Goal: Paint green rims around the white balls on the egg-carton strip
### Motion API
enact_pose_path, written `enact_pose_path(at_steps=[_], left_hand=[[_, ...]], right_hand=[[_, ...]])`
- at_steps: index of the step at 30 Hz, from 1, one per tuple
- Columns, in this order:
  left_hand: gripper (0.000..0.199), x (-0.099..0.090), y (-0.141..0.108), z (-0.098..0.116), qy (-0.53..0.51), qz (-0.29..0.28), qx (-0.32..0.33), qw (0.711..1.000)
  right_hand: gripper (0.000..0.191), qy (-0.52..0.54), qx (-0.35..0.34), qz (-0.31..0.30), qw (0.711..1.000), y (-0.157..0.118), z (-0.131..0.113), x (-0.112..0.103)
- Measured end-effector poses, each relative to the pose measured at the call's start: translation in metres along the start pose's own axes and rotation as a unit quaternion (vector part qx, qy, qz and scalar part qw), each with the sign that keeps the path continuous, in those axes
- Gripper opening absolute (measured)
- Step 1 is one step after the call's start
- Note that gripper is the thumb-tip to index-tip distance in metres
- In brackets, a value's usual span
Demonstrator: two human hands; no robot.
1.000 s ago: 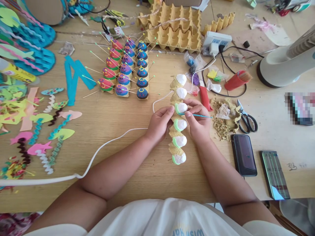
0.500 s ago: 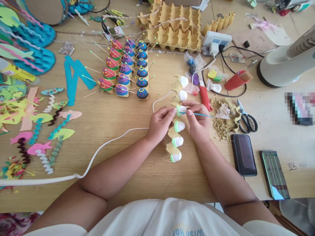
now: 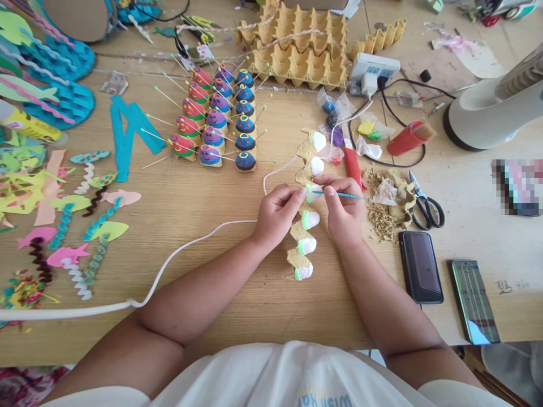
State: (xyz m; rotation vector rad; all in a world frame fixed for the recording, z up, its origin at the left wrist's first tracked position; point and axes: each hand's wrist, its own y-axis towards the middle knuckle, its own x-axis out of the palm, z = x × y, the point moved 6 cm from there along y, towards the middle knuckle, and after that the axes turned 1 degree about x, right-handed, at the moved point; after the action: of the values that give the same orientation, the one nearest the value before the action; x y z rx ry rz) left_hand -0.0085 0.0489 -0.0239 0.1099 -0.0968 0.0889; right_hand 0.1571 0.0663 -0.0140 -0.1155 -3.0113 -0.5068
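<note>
Blue stick [image 3: 352, 196] pinched in right hand [image 3: 345, 216], tip at green clay [image 3: 308, 194]. Left hand [image 3: 278, 215] grips egg-carton strip [image 3: 299, 231], far end now swung right, maybe helping stick reach.

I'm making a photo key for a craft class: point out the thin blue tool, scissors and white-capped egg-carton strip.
Thin blue tool [image 3: 352, 196], head view: its shaft.
Scissors [image 3: 421, 195], head view: near the pivot.
Egg-carton strip [image 3: 300, 231], head view: bare cardboard.

two hands [image 3: 278, 215], six white mounds [image 3: 317, 165], one blue stick [image 3: 350, 196]
</note>
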Motion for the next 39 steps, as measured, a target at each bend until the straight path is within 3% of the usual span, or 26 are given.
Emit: enact_pose_path(at_steps=[20, 39], left_hand=[[0.042, -0.002, -0.002, 0.006, 0.046, 0.010, 0.049, 0.998], [0.036, -0.002, -0.005, 0.015, 0.092, 0.010, 0.096, 0.991]], right_hand=[[0.047, 0.075, 0.087, 0.002, 0.993, 0.003, 0.017, 0.001], [0.049, 0.116, 0.127, -0.007, 0.985, 0.003, 0.023, 0.003]])
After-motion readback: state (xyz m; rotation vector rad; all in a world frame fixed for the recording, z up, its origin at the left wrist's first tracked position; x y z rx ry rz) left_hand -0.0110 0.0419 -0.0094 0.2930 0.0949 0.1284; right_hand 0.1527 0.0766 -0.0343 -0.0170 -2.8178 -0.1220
